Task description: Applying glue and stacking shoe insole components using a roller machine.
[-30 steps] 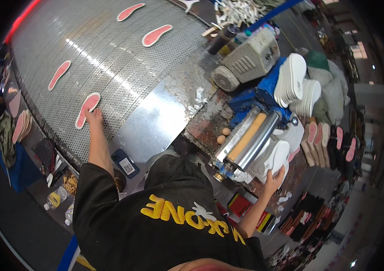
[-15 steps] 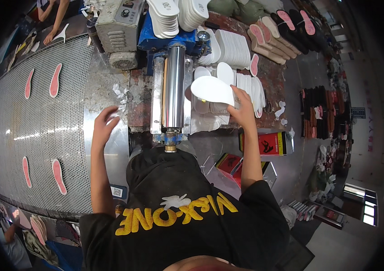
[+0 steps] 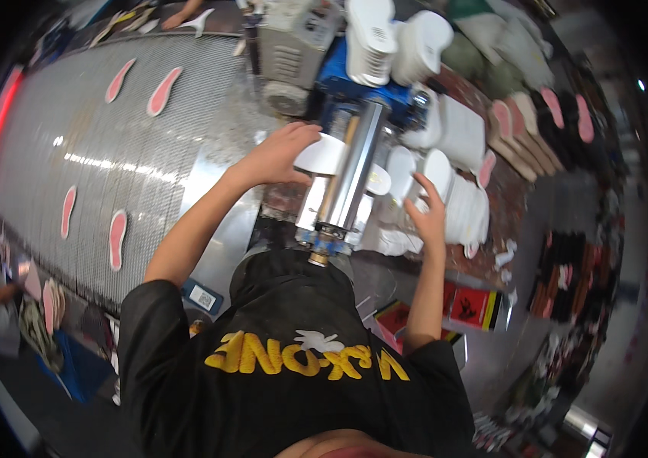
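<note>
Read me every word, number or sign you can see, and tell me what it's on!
Black shirt: big yellow lettering, which I won't copy out.
Phone: a square code, no readable words.
White insole stack: dark marks, too blurred to read.
Grey machine housing: marks, too blurred.
Red box: a black emblem.

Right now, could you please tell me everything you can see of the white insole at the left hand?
The white insole looks thin, smooth and plain, its rounded end pointing left. It lies roughly flat, reaching to the shiny metal roller, beyond which it cannot be followed. The left hand curls around the rounded end, touching it. A white piece with a yellowish mark shows across the roller; whether it is the same insole is unclear.
</note>
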`<state>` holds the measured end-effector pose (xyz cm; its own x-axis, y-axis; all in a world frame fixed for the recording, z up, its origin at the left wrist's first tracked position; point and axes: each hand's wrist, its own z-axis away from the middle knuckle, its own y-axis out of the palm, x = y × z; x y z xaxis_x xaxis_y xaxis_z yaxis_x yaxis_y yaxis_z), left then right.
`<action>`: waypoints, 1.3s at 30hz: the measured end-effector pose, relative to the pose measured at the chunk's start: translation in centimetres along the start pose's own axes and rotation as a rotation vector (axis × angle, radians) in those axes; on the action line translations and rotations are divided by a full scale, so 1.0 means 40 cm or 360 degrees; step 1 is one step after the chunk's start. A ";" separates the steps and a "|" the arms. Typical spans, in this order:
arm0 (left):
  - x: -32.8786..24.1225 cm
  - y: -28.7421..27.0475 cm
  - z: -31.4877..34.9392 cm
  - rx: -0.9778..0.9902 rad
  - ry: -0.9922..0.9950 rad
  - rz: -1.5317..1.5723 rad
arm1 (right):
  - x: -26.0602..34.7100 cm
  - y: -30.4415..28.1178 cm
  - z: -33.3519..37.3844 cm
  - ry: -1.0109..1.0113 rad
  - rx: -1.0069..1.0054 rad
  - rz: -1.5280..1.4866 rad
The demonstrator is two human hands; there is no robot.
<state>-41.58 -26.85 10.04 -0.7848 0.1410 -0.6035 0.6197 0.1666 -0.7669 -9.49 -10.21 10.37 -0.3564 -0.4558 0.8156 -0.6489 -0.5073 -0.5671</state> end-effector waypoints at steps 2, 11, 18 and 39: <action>0.020 -0.014 0.024 -0.0153 -0.0005 -0.0148 | -0.040 -0.013 0.018 0.0214 -0.0087 -0.0077; 0.149 -0.013 0.128 0.0166 -0.0318 -0.0345 | -0.174 -0.063 0.021 0.0002 -0.0337 0.0422; 0.151 0.193 0.454 -0.0586 -0.1134 0.2491 | -0.281 -0.027 0.000 0.0221 -0.0499 0.0651; 0.282 0.338 1.025 -0.3523 -0.1167 0.2741 | -0.312 -0.001 -0.011 0.0459 -0.0212 0.0539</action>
<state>-42.37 -63.02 -16.10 0.1908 0.9255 -0.3272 -0.7064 0.3609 0.6089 -5.31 -4.20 0.25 -0.7234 -0.3483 0.5962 -0.5375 -0.2580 -0.8028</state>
